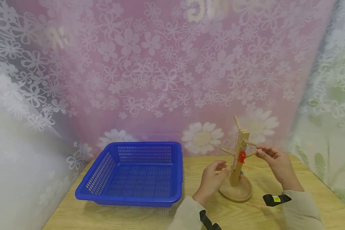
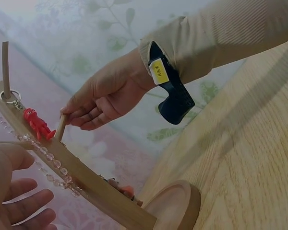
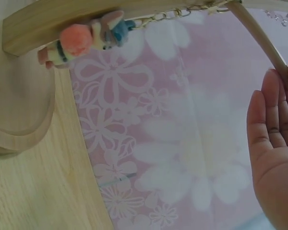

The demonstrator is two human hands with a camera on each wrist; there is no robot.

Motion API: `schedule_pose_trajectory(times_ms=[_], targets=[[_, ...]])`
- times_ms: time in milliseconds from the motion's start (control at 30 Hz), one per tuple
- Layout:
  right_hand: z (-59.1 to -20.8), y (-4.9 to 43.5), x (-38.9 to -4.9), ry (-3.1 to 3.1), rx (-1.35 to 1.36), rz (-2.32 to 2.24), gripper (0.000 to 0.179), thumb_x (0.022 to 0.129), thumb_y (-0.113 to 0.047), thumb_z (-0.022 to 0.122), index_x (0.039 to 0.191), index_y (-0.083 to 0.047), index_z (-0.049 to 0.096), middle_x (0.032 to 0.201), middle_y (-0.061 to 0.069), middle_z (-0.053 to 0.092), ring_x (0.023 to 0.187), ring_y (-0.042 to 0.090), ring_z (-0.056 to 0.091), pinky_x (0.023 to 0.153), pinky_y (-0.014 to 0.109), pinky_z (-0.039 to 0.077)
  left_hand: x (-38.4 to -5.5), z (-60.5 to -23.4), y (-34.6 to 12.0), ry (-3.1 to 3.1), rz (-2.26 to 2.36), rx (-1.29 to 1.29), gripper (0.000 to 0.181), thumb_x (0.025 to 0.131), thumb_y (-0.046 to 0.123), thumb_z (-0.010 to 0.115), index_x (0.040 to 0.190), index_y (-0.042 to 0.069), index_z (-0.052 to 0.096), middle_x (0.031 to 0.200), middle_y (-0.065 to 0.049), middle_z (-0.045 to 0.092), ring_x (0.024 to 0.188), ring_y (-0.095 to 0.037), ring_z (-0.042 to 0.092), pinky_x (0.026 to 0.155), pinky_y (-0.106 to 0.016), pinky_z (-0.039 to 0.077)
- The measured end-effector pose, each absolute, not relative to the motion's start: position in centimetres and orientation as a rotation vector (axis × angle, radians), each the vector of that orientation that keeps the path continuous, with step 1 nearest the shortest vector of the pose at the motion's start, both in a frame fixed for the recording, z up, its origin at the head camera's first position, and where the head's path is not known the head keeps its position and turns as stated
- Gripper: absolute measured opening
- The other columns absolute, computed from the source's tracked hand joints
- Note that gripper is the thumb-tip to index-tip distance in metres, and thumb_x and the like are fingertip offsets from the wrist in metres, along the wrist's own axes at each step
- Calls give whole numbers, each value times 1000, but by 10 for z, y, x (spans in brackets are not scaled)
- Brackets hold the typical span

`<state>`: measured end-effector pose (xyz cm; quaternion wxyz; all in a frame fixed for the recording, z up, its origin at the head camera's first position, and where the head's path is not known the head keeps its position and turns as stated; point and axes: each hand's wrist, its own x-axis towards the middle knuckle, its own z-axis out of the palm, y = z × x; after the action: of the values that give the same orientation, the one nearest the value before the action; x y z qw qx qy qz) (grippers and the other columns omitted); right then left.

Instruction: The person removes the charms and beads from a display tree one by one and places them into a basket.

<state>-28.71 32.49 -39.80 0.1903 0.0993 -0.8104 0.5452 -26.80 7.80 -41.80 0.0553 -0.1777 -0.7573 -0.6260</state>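
Stand [image 1: 236, 175] there on the table [image 1: 319, 199]
Right hand [image 1: 279, 166] pinches a peg [image 3: 260, 37] by its tip; left hand [image 1: 212, 180], fingers loosely spread, grips nothing; red figure [image 1: 241, 157] hangs between.

1. Stand [image 1: 236, 175] — we see smooth, matt wood.
2. Red figure [image 1: 242, 157]: smooth, plastic-looking.
3. Bead string [image 2: 50, 156]: clear, glossy.
4. Key ring [image 2: 10, 102]: shiny metal.
5. Basket [image 1: 129, 200] — we'd say smooth plastic.
6. Tabletop [image 1: 235, 217]: wood-grained.

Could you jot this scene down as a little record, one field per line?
Stand: wooden, upright on the table
Hanging: red figure, pinkish beads, small doll
Right hand: pinches the tip of a peg
Left hand: beside the beads, fingers loose
Basket: blue, left of the stand
Backdrop: pink, flowered
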Motion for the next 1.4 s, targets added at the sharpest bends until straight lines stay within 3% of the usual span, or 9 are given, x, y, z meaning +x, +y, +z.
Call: schedule_pose_trajectory(times_ms=[300, 500, 833, 1133, 1400], targets=[[-385, 331, -286, -2457, 295, 1490, 31, 97, -27, 53, 112, 0, 60, 91, -23, 64, 87, -6, 60, 73, 8, 41, -271, -418, 85, -2326, -1864, -498, 29, 88, 23, 66, 115, 14, 65, 107, 5, 67, 102, -15, 58, 80, -24, 48], [-380, 335, -286, -2451, 353, 1603, 23, 97, -21, 53, 110, -4, 62, 94, -23, 64, 88, -6, 60, 74, 9, 43, -274, -419, 90, -2314, -1842, -489, 29, 86, 24, 68, 113, 15, 66, 107, 7, 66, 101, -14, 58, 80, -24, 47], [-379, 334, -286, -2446, 311, 1684, 27, 96, -24, 55, 111, -2, 61, 95, -20, 64, 88, -3, 62, 75, 10, 45, -276, -419, 95, -2248, -1851, -472, 24, 83, 21, 71, 106, 14, 70, 103, 6, 68, 97, -13, 60, 78, -23, 47], [-378, 331, -289, -2091, 488, 2217, 14, 95, -5, 54, 100, -8, 67, 96, -6, 66, 87, 6, 65, 79, 16, 50, -276, -421, 100, -2221, -1863, -430, 17, 82, 21, 74, 98, 16, 72, 96, 9, 68, 93, -12, 61, 76, -23, 47], [-379, 333, -288, -2068, 480, 2264, 16, 95, -4, 53, 98, -9, 67, 95, -5, 65, 85, 8, 64, 79, 17, 50, -274, -421, 108, -2183, -1848, -444, 13, 81, 17, 75, 94, 16, 72, 92, 9, 69, 89, -10, 61, 72, -18, 48]])
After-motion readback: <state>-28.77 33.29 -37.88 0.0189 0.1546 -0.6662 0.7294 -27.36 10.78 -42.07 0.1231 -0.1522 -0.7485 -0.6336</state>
